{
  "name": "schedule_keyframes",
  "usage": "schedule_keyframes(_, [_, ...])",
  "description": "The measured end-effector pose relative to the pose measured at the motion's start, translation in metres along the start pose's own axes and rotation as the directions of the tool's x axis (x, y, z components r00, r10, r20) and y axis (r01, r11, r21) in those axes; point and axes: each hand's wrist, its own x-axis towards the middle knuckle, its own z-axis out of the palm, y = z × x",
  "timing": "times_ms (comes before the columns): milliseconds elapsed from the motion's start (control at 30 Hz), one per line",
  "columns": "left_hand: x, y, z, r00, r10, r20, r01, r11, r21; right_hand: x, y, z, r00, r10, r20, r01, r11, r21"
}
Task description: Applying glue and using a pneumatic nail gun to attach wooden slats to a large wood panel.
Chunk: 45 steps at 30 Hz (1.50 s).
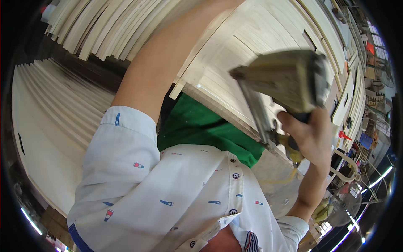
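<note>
My right hand (310, 133) is wrapped round the grip of a nail gun (282, 74) with a worn, yellowish body and a metal magazine. The tool is held over the right part of a pale wooden panel (218, 56), its nose pointing left; it is slightly blurred, and I cannot tell whether it touches the wood. Across the panel's left side stretches my left forearm (163, 54), reaching to the upper edge of the picture, where the hand is cut off. A thin wooden strip (178, 89) juts out from the panel's near left corner.
Stacked wooden strips (105, 25) lie at the far left, with a pile of pale boards (50, 126) nearer me. A bottle with a red nozzle (344, 135) stands right of my hand. A fan (346, 201) and cluttered shelves are farther right.
</note>
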Motion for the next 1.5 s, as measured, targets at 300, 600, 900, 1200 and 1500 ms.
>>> schedule_keyframes(300, [-0.003,0.002,0.001,0.992,0.118,-0.036,-0.118,0.993,0.005,-0.124,0.143,-0.054,0.782,0.383,-0.491,-0.239,0.913,0.331])
schedule_keyframes(600, [-0.006,0.025,-0.010,0.877,0.184,0.443,-0.395,0.801,0.449,-0.177,0.242,-0.067,0.555,0.609,-0.567,-0.330,0.786,0.523])
schedule_keyframes(900, [0.002,0.006,0.024,0.894,0.334,0.299,-0.445,0.736,0.510,-0.176,0.280,-0.076,0.586,0.650,-0.483,-0.284,0.724,0.629])
schedule_keyframes(1200, [-0.017,0.029,0.005,0.950,0.206,0.233,-0.294,0.841,0.455,-0.176,0.286,-0.072,0.612,0.633,-0.475,-0.249,0.724,0.643])
schedule_keyframes(1500, [-0.014,0.023,0.010,0.952,0.152,0.266,-0.269,0.831,0.486,-0.186,0.337,-0.070,0.552,0.670,-0.497,-0.280,0.710,0.646])
